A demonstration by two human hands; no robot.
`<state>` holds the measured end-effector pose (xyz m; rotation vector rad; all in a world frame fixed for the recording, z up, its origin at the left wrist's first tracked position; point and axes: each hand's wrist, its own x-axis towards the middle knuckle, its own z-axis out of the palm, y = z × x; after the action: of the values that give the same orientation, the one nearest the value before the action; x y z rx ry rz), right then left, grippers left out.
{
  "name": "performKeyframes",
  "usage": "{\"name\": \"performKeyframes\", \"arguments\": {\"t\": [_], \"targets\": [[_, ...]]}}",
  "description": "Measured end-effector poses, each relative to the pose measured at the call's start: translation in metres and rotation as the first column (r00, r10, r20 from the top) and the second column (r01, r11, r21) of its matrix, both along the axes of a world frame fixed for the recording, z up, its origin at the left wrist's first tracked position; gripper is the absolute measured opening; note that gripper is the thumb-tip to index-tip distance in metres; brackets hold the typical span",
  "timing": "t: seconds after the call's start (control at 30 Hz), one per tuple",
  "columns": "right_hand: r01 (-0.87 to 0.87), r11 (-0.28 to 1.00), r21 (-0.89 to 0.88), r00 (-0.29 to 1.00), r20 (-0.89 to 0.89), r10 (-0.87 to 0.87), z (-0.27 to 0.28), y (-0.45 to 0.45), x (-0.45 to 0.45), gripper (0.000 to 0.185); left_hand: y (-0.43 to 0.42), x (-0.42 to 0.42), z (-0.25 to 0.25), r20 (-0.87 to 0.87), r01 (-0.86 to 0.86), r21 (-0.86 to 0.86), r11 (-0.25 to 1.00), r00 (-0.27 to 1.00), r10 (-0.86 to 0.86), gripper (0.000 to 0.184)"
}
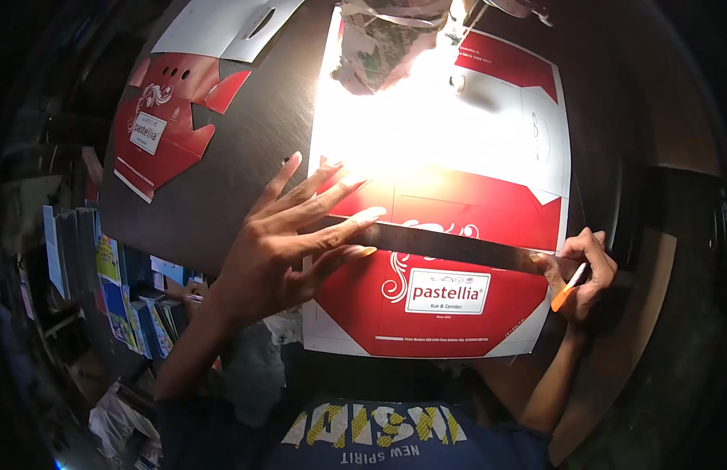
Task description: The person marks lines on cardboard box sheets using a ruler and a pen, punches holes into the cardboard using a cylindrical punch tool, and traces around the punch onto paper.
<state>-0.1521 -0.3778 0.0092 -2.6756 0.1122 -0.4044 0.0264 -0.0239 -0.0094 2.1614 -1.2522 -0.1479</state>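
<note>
Left hand: my left hand (pixel 281 247) is spread rather than closed, fingers fanned out, with index fingertip and thumb at the left part of the ruler.
Right hand: my right hand (pixel 589 278) is curled in, the thumb against the ruler's right end and the other fingers bent beside it.
Orange-and-white tool: I have this slim tool (pixel 566 296) tucked in my right hand, its orange end pointing down toward me; I cannot tell what kind it is.
Ruler: the dark ruler (pixel 450 247) lies between my hands across the printed sheet, sloping slightly down to the right.
Printed sheet: the sheet (pixel 528 301) is under the ruler, spread in front of me, red at its near and far parts with white between.
Pastellia label: this white panel (pixel 447 291) sits on the red just on my side of the ruler.
Glare: strong light washes out the middle of the sheet, below a crumpled patterned object (pixel 387 47).
Cut carton: a red and white carton piece (pixel 168 117) lies to the left on the dark table (pixel 262 110).
Books: booklets (pixel 128 305) stand and lean at the far left.
Shirt: my dark blue lettered shirt (pixel 371 458) shows nearest.
</note>
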Motion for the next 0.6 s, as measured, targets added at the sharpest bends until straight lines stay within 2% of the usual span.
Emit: {"name": "performKeyframes", "arguments": {"t": [0.03,0.1,0.13,0.2,0.27,0.37,0.6], "targets": [[-0.002,1.000,-0.001,1.000,-0.002,0.002,0.002,0.006,0.004,0.044,-0.001,0.003,-0.003,-0.017,0.022,0.017,1.000,1.000,-0.021,0.035],[0.142,0.985,0.100,0.990,-0.006,-0.142,0.004,0.017,0.013,0.042,-0.002,0.010,-0.007,-0.079,0.043,0.030,0.999,0.996,-0.040,0.029],[0.139,0.985,0.101,0.990,-0.013,-0.138,0.007,0.015,0.015,0.042,-0.002,0.011,-0.008,-0.086,0.040,0.032,0.999,0.996,-0.037,0.029],[-0.079,0.994,-0.079,0.989,0.122,0.088,0.010,0.011,0.017,0.044,-0.001,0.012,-0.012,0.036,0.060,0.020,0.998,0.998,-0.061,0.039],[-0.100,0.984,-0.146,0.991,0.074,0.111,0.009,0.018,0.011,0.052,0.000,0.011,-0.011,0.027,0.056,0.030,0.998,0.998,-0.057,0.038],[-0.113,0.985,-0.130,0.990,0.073,0.123,0.003,0.022,0.006,0.047,0.000,0.012,-0.010,0.025,0.061,0.037,0.997,0.998,-0.062,0.037],[-0.071,0.967,-0.244,0.984,0.142,0.108,-0.004,0.023,0.001,0.042,-0.002,0.008,-0.008,-0.006,0.062,0.072,0.995,0.998,-0.062,0.031]]}}
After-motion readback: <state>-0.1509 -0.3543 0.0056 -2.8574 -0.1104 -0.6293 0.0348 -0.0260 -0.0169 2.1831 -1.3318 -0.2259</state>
